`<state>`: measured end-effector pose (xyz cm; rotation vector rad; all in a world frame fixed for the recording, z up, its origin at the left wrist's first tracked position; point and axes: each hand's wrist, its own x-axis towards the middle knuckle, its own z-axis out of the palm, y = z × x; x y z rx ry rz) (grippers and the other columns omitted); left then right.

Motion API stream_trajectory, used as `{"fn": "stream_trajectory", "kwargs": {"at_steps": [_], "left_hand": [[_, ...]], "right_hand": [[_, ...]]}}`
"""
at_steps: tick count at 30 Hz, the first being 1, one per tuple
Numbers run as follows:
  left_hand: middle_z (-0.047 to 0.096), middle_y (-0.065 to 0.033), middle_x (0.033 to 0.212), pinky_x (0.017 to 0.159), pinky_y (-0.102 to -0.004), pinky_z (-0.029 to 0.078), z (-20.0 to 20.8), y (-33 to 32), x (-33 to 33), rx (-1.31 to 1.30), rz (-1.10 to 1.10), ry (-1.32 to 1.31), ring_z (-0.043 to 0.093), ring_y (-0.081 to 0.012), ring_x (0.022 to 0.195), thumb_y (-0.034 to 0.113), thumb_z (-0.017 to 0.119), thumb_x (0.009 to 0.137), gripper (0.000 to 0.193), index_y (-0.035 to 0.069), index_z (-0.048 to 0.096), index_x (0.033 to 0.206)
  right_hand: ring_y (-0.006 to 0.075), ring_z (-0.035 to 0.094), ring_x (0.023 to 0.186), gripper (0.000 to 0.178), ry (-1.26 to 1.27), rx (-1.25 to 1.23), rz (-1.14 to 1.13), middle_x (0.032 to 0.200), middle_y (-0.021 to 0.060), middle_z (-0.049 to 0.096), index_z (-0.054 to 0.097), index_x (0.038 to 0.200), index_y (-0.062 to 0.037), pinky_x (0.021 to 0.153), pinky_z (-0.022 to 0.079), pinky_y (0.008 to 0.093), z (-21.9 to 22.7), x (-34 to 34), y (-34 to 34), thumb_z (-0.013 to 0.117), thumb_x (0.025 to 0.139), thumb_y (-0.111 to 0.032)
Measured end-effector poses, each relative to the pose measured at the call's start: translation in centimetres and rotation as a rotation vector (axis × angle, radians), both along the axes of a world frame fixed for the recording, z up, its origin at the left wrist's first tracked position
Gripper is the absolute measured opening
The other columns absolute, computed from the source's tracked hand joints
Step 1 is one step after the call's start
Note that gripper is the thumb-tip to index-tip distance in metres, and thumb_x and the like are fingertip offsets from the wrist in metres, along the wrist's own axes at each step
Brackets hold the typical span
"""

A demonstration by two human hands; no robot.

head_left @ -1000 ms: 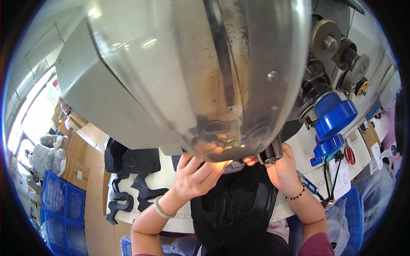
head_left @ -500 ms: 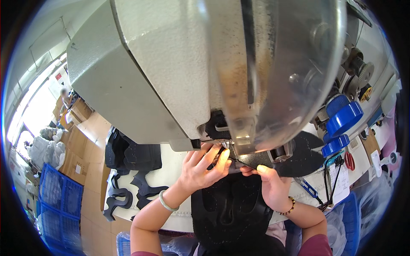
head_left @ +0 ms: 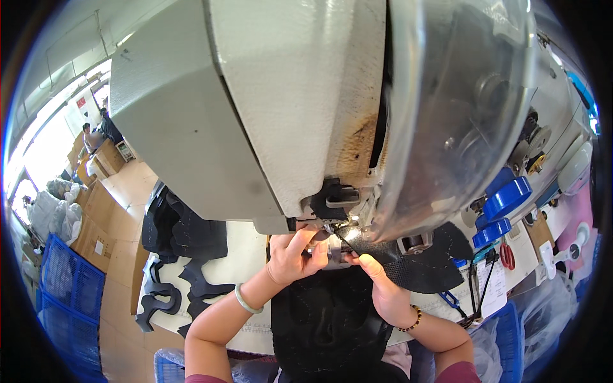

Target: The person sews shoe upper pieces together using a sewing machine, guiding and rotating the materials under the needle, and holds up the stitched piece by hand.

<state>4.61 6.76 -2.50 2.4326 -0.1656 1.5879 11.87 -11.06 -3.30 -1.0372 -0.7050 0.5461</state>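
My left hand (head_left: 295, 258), a pale bangle at its wrist, is closed at the needle area (head_left: 337, 226) of a large grey-white sewing machine (head_left: 287, 96). What its curled fingers hold is hidden. My right hand (head_left: 383, 287), with a beaded bracelet, pinches the near edge of a black fabric piece (head_left: 424, 265) just right of the needle. That piece fans out to the right under the machine head. A black moulded panel (head_left: 329, 319) hangs between my forearms. A clear curved guard (head_left: 447, 127) covers part of the machine's right side.
Stacked black pieces (head_left: 198, 233) and curved black cutouts (head_left: 159, 303) lie on the white table at left. To the right are red-handled scissors (head_left: 506, 255), blue-handled snips (head_left: 452, 303) and a paper sheet (head_left: 493, 287). Blue crates (head_left: 70, 281) stand at left; people sit farther back.
My view has shifted, so the machine looks larger and the table things sit farther left. The fabric piece has turned nearer my right hand. Both hands stay at the needle.
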Motion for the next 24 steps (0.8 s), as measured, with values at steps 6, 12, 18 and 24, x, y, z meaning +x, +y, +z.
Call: {"fn": "stream_trajectory", "kwargs": {"at_steps": [6, 12, 18, 24], "left_hand": [[0.059, -0.0066, 0.078, 0.059, -0.0328, 0.042, 0.7, -0.7, -0.2, -0.013, 0.044, -0.001, 0.054, -0.0224, 0.064, 0.016, 0.062, 0.071, 0.027, 0.001, 0.06, 0.093], [0.06, -0.007, 0.081, 0.062, -0.0332, 0.042, -0.1, -1.1, 0.0, -0.032, 0.078, 0.031, 0.055, -0.0231, 0.067, 0.016, 0.06, 0.072, 0.028, 0.002, 0.06, 0.096], [0.055, -0.0172, 0.085, 0.061, -0.0404, 0.045, -1.9, 0.4, -1.0, -0.055, 0.146, 0.111, 0.055, -0.0328, 0.073, -0.001, 0.052, 0.073, 0.019, 0.0, 0.051, 0.092], [0.056, -0.0141, 0.087, 0.067, -0.032, 0.043, -0.4, 1.2, 0.3, -0.084, -0.018, 0.084, 0.053, -0.0242, 0.076, 0.011, 0.043, 0.085, 0.017, -0.003, 0.051, 0.092]], "right_hand": [[0.0218, 0.06, 0.098, 0.022, -0.051, 0.015, 0.024, 0.104, 0.0121, 0.062, 0.058, 0.108, 0.0042, 0.093, 0.043, 0.0347, 0.3, 0.2, -0.3, 0.052, 0.092, -0.01], [0.0225, 0.055, 0.108, 0.027, -0.023, -0.002, 0.08, 0.112, 0.0127, 0.059, 0.054, 0.115, 0.0043, 0.099, 0.038, 0.0354, -0.1, 0.4, -1.0, 0.046, 0.095, -0.013], [0.0115, 0.062, 0.083, 0.021, -0.178, 0.021, -0.061, 0.094, 0.0068, 0.067, 0.063, 0.101, 0.0034, 0.077, 0.049, 0.0259, 0.5, 0.4, 0.5, 0.06, 0.088, -0.013], [0.0154, 0.062, 0.086, 0.025, -0.349, -0.013, -0.161, 0.099, 0.0083, 0.065, 0.064, 0.105, -0.0024, 0.079, 0.048, 0.0262, 0.0, 1.2, -0.6, 0.061, 0.087, -0.02]]}}
